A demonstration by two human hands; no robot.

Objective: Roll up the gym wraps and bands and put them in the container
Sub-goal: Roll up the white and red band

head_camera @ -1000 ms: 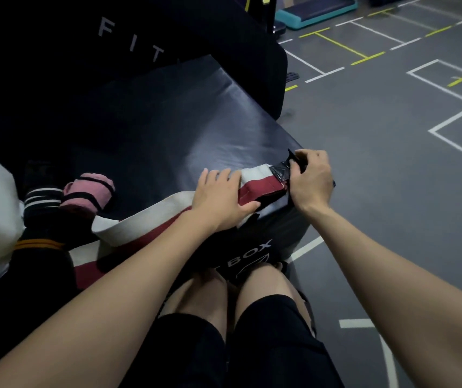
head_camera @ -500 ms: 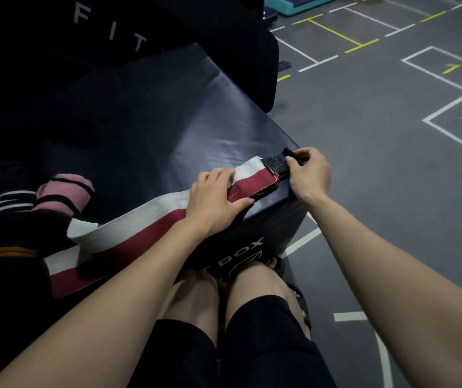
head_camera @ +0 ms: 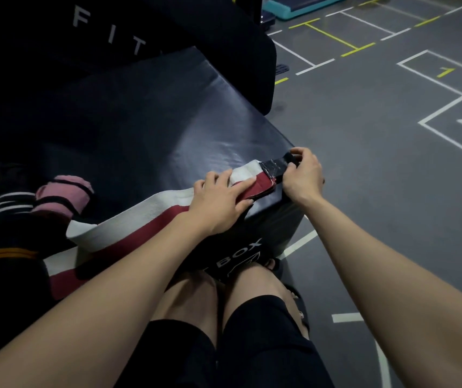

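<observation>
Lying wrap: a long red-and-white wrap [head_camera: 145, 217] stretches flat across the near edge of a black padded box [head_camera: 151, 127], running from the near left up to the box's right corner.
Wrap end: a black strap end [head_camera: 276, 165] closes the wrap at that right corner, just beyond the red-and-white cloth.
Left hand: the left hand [head_camera: 220, 204] lies palm down on the wrap, fingers straight and spread, pressing the cloth against the box top just left of the black end.
Right hand: the right hand [head_camera: 304, 175] sits at the box corner with fingers curled, pinching the black strap end between thumb and fingertips.
Spacing: the two hands are near each other, with only a short piece of wrap showing between them.
Other wraps: a pink roll with black stripes [head_camera: 63, 194] and a black roll with white stripes [head_camera: 12, 203] rest side by side at the left of the box top, well apart from the hands.
Container: a pale edge at the far left may be it; I cannot tell.
Floor: grey floor [head_camera: 378, 191] with white and yellow lines lies to the right.
</observation>
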